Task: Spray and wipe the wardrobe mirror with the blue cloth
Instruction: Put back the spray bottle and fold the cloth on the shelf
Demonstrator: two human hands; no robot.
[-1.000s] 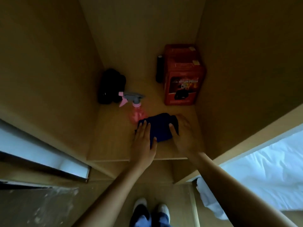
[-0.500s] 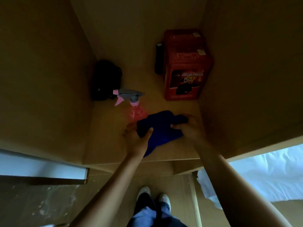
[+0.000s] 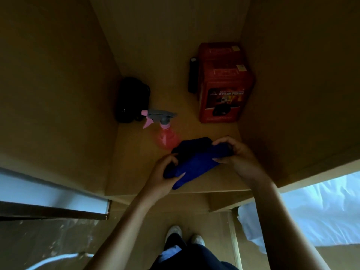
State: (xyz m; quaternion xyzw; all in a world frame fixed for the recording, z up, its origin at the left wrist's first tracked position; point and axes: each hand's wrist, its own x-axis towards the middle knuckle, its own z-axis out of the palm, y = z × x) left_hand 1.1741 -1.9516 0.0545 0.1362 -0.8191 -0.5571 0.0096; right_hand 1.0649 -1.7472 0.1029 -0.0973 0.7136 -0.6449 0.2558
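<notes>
The blue cloth is bunched between both hands just above the wooden wardrobe shelf. My left hand grips its near left end, thumb over the fabric. My right hand pinches its far right end with curled fingers. A pink spray bottle with a grey and pink trigger head stands on the shelf just behind the cloth, untouched. The mirrored door shows at the lower left, seen edge-on.
A red box stands at the back right of the shelf with a dark cylinder beside it. A black bundle sits in the back left corner. Wardrobe side walls close in on both sides. White bedding lies at the right.
The cloth lay flat under both hands a second ago. Both hands have since curled round it and lifted it off the shelf, stretched between them.
</notes>
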